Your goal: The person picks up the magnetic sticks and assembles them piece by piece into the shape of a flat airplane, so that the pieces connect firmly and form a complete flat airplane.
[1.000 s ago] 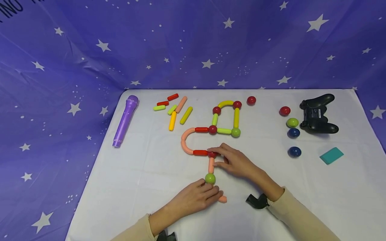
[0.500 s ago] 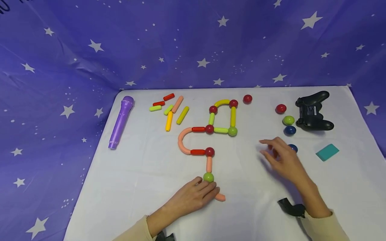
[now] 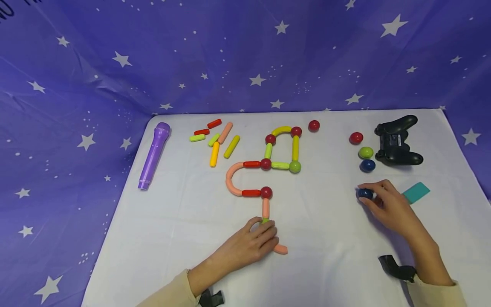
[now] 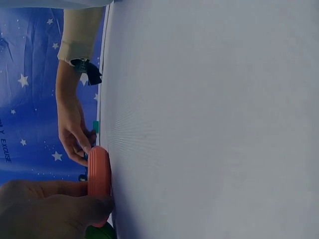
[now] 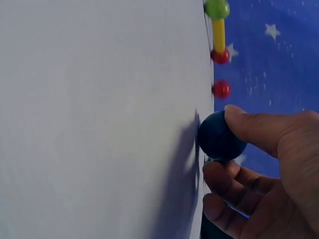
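My right hand [image 3: 397,213] pinches a dark blue ball [image 3: 363,193] at the right of the table. The right wrist view shows thumb and fingers on this blue ball [image 5: 219,137], close above the white cloth. My left hand [image 3: 245,245] holds a curved salmon magnetic stick [image 3: 281,249], pinched between thumb and finger in the left wrist view. A green ball [image 3: 264,221] lies mostly covered by that hand. From it a straight salmon stick [image 3: 266,208] runs up to a red ball [image 3: 266,192], joined to a chain of sticks and balls.
Loose sticks [image 3: 232,146] and a purple toy microphone [image 3: 154,157] lie at the left. At the right are a red ball [image 3: 356,138], a green ball [image 3: 365,152], another blue ball [image 3: 367,165], a black game controller [image 3: 397,140] and a teal block [image 3: 416,192].
My right hand has left the red ball in the chain, moved right and taken hold of the dark blue ball. My left hand has shifted slightly up over the green ball.
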The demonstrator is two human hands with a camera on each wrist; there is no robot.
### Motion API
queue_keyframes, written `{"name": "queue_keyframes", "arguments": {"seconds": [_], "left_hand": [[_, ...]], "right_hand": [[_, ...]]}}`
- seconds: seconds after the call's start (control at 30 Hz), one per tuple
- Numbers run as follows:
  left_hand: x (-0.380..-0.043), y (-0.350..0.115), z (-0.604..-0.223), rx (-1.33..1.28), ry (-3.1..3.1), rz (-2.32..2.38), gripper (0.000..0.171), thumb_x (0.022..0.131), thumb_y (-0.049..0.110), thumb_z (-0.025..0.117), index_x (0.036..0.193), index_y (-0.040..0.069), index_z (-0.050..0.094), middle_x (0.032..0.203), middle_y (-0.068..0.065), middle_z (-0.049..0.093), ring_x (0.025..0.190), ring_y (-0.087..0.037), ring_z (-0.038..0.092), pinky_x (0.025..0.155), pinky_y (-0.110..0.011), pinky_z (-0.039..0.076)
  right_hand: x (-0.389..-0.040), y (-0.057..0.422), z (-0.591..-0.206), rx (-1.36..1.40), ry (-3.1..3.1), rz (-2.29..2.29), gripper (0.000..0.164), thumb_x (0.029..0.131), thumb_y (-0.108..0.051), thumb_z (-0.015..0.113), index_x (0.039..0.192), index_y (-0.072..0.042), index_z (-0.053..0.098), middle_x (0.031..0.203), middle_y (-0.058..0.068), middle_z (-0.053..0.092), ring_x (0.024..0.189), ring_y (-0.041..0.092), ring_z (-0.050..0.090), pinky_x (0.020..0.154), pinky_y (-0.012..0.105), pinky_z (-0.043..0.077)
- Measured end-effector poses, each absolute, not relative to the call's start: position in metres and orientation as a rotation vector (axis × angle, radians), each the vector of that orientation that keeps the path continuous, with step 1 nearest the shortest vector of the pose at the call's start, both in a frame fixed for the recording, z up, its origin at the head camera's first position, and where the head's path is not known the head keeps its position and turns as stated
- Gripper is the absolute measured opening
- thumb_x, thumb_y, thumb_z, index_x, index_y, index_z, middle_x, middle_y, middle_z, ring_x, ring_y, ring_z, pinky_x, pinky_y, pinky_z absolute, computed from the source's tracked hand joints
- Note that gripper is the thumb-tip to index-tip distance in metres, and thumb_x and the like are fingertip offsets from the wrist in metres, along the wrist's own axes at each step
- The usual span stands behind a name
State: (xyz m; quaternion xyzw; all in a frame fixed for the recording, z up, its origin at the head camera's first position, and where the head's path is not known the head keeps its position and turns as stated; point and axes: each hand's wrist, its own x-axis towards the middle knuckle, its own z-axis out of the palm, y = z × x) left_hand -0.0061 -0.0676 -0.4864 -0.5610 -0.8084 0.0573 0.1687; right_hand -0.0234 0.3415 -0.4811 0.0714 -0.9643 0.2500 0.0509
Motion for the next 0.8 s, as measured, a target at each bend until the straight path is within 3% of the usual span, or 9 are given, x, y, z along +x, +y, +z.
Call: {"name": "queue_keyframes", "arguments": {"seconds": [0.23,0.43,0.8], "left_hand": [[-0.008,-0.066,-0.485,-1.642,-2.403,0.080,0.032,0.091,0.019,0.070,0.120,0.021,0.060,0.119,0.005,0.061,0.126,-0.015,0.050,0.105,-0.035,0.043],[-0.008,-0.065,-0.482,-1.637,-2.450,0.050,0.034,0.091,0.018,0.069,0.123,0.023,0.060,0.121,0.007,0.062,0.127,-0.014,0.050,0.106,-0.034,0.040],[-0.007,-0.061,-0.484,-1.582,-2.449,0.066,0.036,0.092,0.020,0.068,0.127,0.022,0.061,0.122,0.007,0.064,0.124,-0.013,0.053,0.105,-0.032,0.039]], "right_hand": [[-0.011,0.285,-0.484,0.505,-2.956,1.055,0.036,0.085,-0.010,0.075,0.118,-0.018,0.066,0.097,-0.007,0.054,0.075,0.003,0.048,0.063,0.020,0.045],[-0.002,0.240,-0.489,0.750,-2.963,1.290,0.031,0.087,-0.023,0.075,0.117,-0.026,0.066,0.101,-0.015,0.054,0.077,0.004,0.052,0.066,0.019,0.046],[0.005,0.216,-0.491,0.968,-2.920,1.356,0.034,0.085,-0.028,0.077,0.117,-0.028,0.067,0.097,-0.018,0.055,0.075,0.004,0.051,0.064,0.018,0.044]]}}
